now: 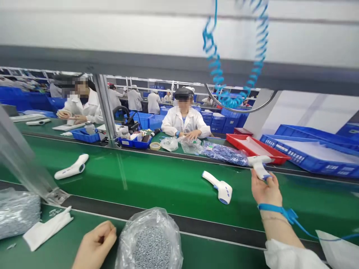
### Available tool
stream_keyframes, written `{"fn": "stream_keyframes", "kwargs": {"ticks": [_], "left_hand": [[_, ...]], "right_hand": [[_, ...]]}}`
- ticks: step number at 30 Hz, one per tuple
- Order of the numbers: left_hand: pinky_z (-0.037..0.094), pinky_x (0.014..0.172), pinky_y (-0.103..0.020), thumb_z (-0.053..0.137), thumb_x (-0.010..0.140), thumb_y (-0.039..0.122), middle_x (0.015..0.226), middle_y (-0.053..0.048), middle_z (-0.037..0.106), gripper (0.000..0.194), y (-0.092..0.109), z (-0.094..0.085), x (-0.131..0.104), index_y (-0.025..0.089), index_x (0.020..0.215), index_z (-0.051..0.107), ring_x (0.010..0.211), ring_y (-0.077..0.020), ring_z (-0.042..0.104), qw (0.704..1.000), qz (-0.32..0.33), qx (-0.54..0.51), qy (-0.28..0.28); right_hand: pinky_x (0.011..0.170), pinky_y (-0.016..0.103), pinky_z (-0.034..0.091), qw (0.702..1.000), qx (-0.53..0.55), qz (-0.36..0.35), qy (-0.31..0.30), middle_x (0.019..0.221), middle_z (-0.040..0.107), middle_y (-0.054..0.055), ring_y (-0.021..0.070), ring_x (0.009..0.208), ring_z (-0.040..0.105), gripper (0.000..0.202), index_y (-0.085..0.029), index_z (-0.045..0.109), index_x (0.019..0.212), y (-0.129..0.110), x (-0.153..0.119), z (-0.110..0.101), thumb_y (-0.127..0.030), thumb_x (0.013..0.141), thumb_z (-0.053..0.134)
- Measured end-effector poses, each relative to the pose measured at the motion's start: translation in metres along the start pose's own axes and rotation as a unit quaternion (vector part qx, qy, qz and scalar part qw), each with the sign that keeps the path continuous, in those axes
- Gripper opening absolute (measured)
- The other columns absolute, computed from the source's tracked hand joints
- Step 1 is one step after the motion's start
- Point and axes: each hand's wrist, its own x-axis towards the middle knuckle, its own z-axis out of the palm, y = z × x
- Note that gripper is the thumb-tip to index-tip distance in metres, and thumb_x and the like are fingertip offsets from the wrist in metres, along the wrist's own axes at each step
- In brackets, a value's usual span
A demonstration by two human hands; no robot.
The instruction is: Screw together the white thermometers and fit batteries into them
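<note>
Head view: the right hand (pixel 266 188) grips a white gun-shaped device (pixel 259 164) by its handle, out over the far side of the green belt (pixel 168 183)! Its head lies nearly level, left to right; the handle slants down and rightward into the fingers, which cover part of it. Which end is the front? Can't tell from here. Down on the belt, a second device (pixel 224 191) lies with its handle to the upper left, head to the lower right. The left hand (pixel 97 243) is curled closed beside a clear bag (pixel 175 239) of small grey pieces; its palm is hidden, and the bottom edge cuts off both wrist and bag.
</note>
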Motion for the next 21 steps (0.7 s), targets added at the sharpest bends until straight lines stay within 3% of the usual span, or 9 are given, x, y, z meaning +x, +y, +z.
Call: {"fn": "stream_keyframes", "kwargs": {"ticks": [5,10,14,17,19,21], "left_hand": [[0.03,0.05,-0.023,0.042,0.069,0.037,0.052,0.003,0.031,0.034,0.0,0.004,0.004,0.02,0.052,0.018,0.049,-0.0107,0.034,0.999,0.005,-0.042,0.003],[0.026,0.049,-0.023,0.043,0.062,0.035,0.05,0.004,0.029,0.03,0.003,0.007,0.006,0.021,0.05,0.019,0.049,-0.0101,0.03,0.997,-0.002,-0.079,0.002],[0.024,0.049,-0.023,0.043,0.06,0.034,0.049,0.004,0.027,0.03,0.009,0.008,0.007,0.021,0.048,0.019,0.048,-0.0098,0.029,0.995,0.006,-0.095,0.014],[0.023,0.049,-0.023,0.046,0.06,0.033,0.049,0.005,0.027,0.031,0.014,0.006,0.008,0.02,0.048,0.02,0.047,-0.0092,0.028,0.993,0.01,-0.114,0.027],[0.024,0.049,-0.023,0.048,0.062,0.035,0.048,0.005,0.028,0.032,0.018,0.004,0.008,0.02,0.048,0.022,0.048,-0.0093,0.028,0.99,0.014,-0.132,0.039],[0.026,0.05,-0.023,0.049,0.065,0.036,0.049,0.004,0.032,0.034,0.024,0.001,0.007,0.02,0.049,0.025,0.049,-0.0097,0.031,0.987,0.022,-0.153,0.048]], "right_hand": [[0.061,0.026,0.052,0.987,0.073,0.081,-0.116,0.108,0.051,0.01,0.0191,0.087,0.056,0.029,-0.014,0.049,0.113,-0.04,-0.075,0.035,-0.033,0.092,0.054],[0.06,0.025,0.052,0.965,0.046,0.122,-0.23,0.099,0.059,0.01,0.0205,0.079,0.06,0.042,-0.023,0.059,0.086,-0.081,-0.133,0.052,-0.034,0.055,0.085],[0.062,0.029,0.052,0.948,-0.014,0.143,-0.284,0.09,0.062,0.007,0.0165,0.063,0.058,0.038,-0.029,0.062,0.078,-0.103,-0.16,0.056,-0.042,0.052,0.086],[0.066,0.031,0.052,0.943,-0.067,0.132,-0.298,0.093,0.061,0.005,0.0181,0.07,0.058,0.046,-0.027,0.059,0.085,-0.094,-0.166,0.054,-0.052,0.055,0.083],[0.067,0.033,0.052,0.937,-0.125,0.127,-0.3,0.094,0.059,0.006,0.0174,0.072,0.058,0.045,-0.021,0.056,0.094,-0.07,-0.167,0.053,-0.055,0.07,0.073],[0.065,0.031,0.051,0.925,-0.205,0.126,-0.296,0.091,0.057,0.006,0.0149,0.069,0.057,0.036,-0.014,0.054,0.102,-0.036,-0.169,0.054,-0.047,0.088,0.058]]}}
